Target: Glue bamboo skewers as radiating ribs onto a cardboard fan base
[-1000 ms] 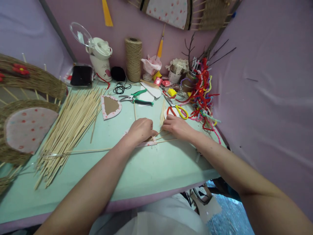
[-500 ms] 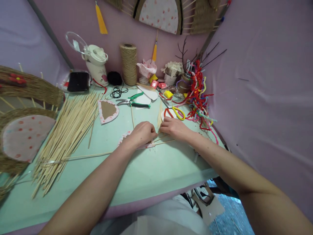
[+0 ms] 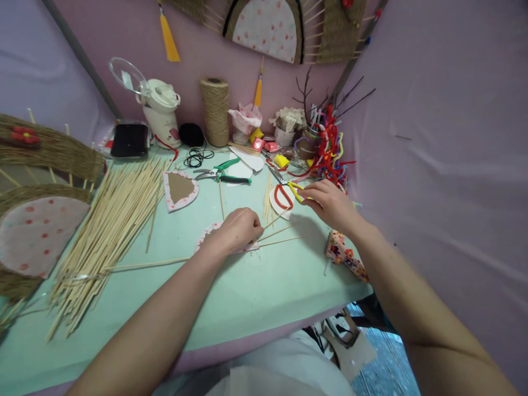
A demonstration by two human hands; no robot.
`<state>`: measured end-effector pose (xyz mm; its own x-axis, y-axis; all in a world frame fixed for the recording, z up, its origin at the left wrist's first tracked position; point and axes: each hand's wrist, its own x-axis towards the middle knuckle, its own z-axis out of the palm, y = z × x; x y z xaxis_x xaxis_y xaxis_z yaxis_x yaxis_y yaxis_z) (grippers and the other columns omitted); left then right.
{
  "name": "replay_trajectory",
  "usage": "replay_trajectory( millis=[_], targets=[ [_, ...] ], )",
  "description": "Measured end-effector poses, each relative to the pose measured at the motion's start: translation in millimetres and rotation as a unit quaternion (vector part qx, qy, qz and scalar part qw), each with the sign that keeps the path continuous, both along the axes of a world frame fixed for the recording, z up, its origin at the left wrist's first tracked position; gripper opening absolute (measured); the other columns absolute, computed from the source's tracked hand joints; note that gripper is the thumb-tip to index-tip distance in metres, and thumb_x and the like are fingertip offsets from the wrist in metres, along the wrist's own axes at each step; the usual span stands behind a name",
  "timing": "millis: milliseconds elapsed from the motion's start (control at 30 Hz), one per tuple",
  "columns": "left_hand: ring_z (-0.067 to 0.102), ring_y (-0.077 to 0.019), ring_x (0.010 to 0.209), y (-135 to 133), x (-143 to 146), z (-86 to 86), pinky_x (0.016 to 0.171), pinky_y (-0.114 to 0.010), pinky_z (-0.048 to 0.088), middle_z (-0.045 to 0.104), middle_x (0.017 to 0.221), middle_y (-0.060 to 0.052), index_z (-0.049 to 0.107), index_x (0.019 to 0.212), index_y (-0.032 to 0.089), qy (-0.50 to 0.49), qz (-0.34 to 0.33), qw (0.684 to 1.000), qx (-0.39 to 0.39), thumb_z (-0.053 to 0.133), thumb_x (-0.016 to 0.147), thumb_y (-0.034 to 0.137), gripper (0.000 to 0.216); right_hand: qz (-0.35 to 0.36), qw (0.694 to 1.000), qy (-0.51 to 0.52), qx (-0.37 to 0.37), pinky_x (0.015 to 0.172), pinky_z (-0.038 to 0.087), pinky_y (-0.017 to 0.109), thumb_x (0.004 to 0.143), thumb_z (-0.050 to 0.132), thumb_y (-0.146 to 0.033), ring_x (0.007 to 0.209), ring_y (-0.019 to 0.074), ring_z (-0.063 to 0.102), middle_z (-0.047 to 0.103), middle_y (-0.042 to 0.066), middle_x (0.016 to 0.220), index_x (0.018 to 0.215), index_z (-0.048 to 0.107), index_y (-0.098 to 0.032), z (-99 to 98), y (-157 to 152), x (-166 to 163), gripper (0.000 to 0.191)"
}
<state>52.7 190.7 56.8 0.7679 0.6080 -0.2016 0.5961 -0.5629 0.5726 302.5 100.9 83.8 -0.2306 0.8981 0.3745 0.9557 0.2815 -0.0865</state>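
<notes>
My left hand (image 3: 241, 230) rests on a half-round cardboard piece (image 3: 206, 236) edged with spotted pink cloth. Its fingers are pinched together at a thin bamboo stick (image 3: 274, 221) that sticks out from under them. Two more thin sticks (image 3: 282, 243) fan out to the right from the same piece. My right hand (image 3: 328, 203) is raised with fingers stretched and thumb apart, at the yellow handle of the scissors (image 3: 284, 195); whether it touches them I cannot tell. A flower-patterned object (image 3: 344, 254) lies below the right wrist.
A big pile of bamboo sticks (image 3: 111, 236) spreads on the left. Pruning shears (image 3: 225, 173), a second cloth-edged piece (image 3: 181, 190), and short sticks (image 3: 269, 199) lie ahead. Along the back stand a twine spool (image 3: 215, 113), a white jug (image 3: 161, 118) and red pipe cleaners (image 3: 330, 148).
My right hand has left the sticks beside my left hand and moved right and up to the scissors. The flower-patterned object has come into view. My left hand has stayed in place.
</notes>
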Motion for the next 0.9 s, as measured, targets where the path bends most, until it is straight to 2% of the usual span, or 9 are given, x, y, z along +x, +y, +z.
replay_trajectory(
  millis=[167,367,600,900],
  targets=[
    [0.046,-0.0146,0.054,-1.4,1.5,2.1,0.052,-0.027,0.031,0.060,0.053,-0.004,0.061,0.052,0.020,0.013,0.016,1.000,-0.005,0.049,0.070,0.024,0.022,-0.021,0.998,-0.002,-0.064,0.085,0.047,0.040,0.093,0.053,-0.022,0.100,0.0259,0.056,0.068,0.012,0.108,0.108,0.070,-0.019,-20.3,-5.8,6.9,0.023],
    [0.050,-0.0151,0.058,-1.5,0.7,5.4,0.051,-0.026,0.032,0.064,0.060,-0.005,0.063,0.056,0.019,0.024,0.029,0.999,-0.013,0.050,0.070,0.027,0.020,-0.078,0.989,-0.014,-0.123,0.085,0.045,0.037,0.090,0.053,-0.016,0.103,0.0254,0.056,0.064,0.013,0.112,0.113,0.068,-0.017,-39.0,10.8,6.0,0.027],
    [0.048,-0.0151,0.056,-1.1,1.3,7.0,0.050,-0.027,0.030,0.062,0.059,-0.005,0.064,0.056,0.019,0.038,0.020,0.999,0.007,0.050,0.071,0.027,0.022,-0.056,0.989,-0.012,-0.133,0.080,0.043,0.032,0.091,0.047,-0.011,0.094,0.0219,0.053,0.065,0.011,0.102,0.102,0.073,-0.017,-37.3,15.8,1.6,0.028],
    [0.051,-0.0156,0.059,-2.5,-0.7,7.3,0.051,-0.026,0.031,0.065,0.063,-0.006,0.066,0.059,0.019,0.035,0.025,0.999,0.003,0.051,0.071,0.027,0.021,-0.028,0.991,0.003,-0.130,0.078,0.041,0.032,0.090,0.042,-0.006,0.088,0.0209,0.051,0.067,0.010,0.097,0.100,0.073,-0.017,-37.2,12.1,1.8,0.034]
  ],
)
